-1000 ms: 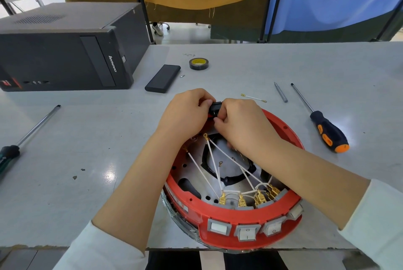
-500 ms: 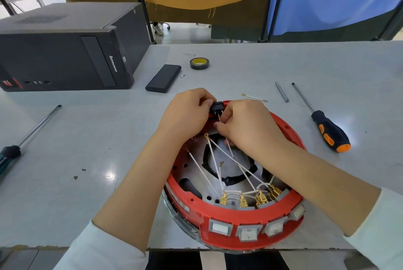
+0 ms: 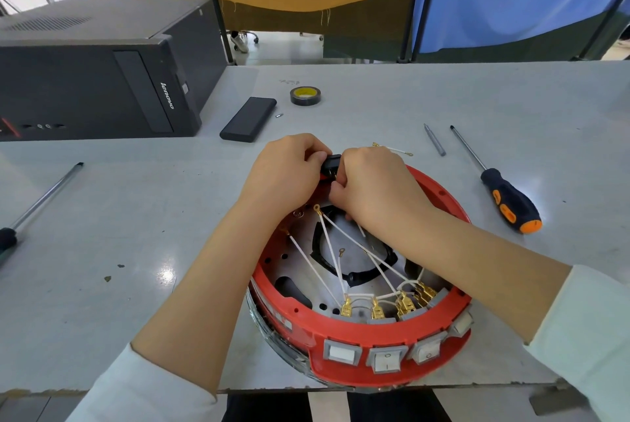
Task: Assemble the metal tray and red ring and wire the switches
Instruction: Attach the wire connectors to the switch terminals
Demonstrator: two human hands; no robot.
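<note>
Red ring (image 3: pixel 347 358) low in the middle of the frame, at the near edge of the gray surface (image 3: pixel 102 224), with the metal tray (image 3: pixel 354 244) inside it. 4 gray switches (image 3: pixel 387 358) along the ring's near side, thin white wires (image 3: pixel 327 244) running up from them. Left hand (image 3: pixel 283 176) and right hand (image 3: pixel 378 189) together at the ring's far rim, fingers curled round a small black part (image 3: pixel 331 164). Orange and black screwdriver (image 3: pixel 509 203) at right.
</note>
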